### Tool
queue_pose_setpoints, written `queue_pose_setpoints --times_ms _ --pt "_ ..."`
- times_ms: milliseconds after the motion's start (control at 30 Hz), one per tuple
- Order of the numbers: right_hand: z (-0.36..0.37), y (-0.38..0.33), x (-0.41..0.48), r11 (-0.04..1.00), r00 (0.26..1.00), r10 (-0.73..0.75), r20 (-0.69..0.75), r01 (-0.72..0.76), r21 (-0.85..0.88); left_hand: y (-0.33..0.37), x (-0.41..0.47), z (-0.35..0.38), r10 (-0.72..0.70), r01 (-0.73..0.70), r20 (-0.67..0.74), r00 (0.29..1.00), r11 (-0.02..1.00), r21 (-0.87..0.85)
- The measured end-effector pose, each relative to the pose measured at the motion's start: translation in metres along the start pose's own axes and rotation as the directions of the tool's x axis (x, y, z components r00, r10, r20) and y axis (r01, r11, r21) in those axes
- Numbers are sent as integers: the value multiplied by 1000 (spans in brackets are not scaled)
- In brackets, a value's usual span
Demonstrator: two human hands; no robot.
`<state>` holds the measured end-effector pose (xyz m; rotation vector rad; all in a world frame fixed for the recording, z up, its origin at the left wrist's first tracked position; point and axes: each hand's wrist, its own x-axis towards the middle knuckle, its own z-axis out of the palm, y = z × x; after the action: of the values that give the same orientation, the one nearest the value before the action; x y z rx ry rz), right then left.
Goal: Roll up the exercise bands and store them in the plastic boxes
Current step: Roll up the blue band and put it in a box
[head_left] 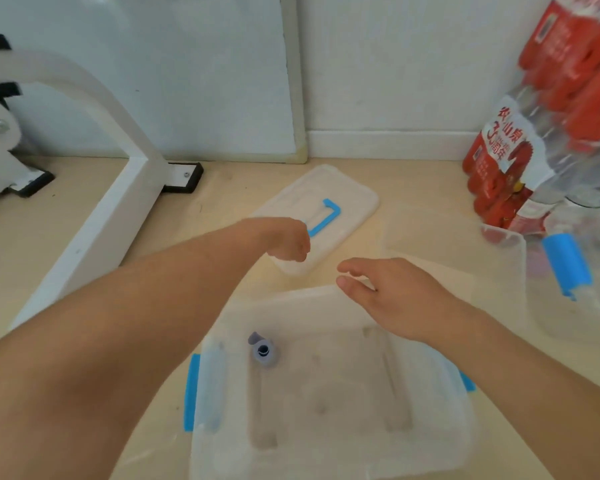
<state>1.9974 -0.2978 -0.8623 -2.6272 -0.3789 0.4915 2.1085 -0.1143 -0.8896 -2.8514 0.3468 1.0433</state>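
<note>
**One band stowed, box left open**

The rolled grey-purple exercise band point(264, 353) stands on end inside the clear plastic box with blue latches point(209, 382). The translucent white lid with a blue handle point(343, 195) lies on the floor beyond, so the box stays open, probably for loading.

The right hand point(395, 299) hovers over the far rim, fingers relaxed and empty. The left hand point(286, 239) hangs over the lid with its fingers curled under. I cannot tell whether it holds anything.
</note>
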Motion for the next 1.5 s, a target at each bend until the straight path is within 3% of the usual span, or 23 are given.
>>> queue_pose_setpoints --times_ms 100,233,367,567,733,833,967,1067,1133,1200,1333,1500 --pt "4 9 -5 1000 997 -4 -80 5 12 18 28 -3 10 -10 -16 1000 1000 26" --pt "13 31 -15 992 980 52 -191 -29 119 33 48 0 -55 46 75 996 992 117" --pt "9 50 -29 907 933 269 -238 -162 390 33 58 9 -49 45 11 999 969 243" --pt "6 54 -42 879 908 325 -265 -187 438 13 64 25 -6 50 -95 995 883 467" --pt "-2 51 -41 836 850 385 -359 -156 526 -11 31 5 -14 105 -255 967 933 345" --pt "-18 49 -38 728 816 446 -369 -91 680 -26 -12 -14 -45 105 -417 908 987 123" --pt "-54 46 -34 532 833 488 -261 -46 845 -36 -89 -16 -31 78 -634 773 996 46" --pt "-84 46 -39 219 904 426 -44 -56 974 -33 -147 -4 34 12 -754 656 998 56" --pt "-101 47 -50 121 937 345 56 -104 987 -26 -177 14 64 -21 -782 620 998 65" --pt "-107 49 -62 201 957 274 94 -152 968 -12 -200 39 103 -53 -786 610 995 90" --pt "-77 55 -90 520 962 272 27 -170 837 22 -240 90 118 -91 -801 587 993 80" --pt "-29 57 -123 619 954 293 69 -244 747 46 -265 152 -38 -104 -809 586 987 -122"
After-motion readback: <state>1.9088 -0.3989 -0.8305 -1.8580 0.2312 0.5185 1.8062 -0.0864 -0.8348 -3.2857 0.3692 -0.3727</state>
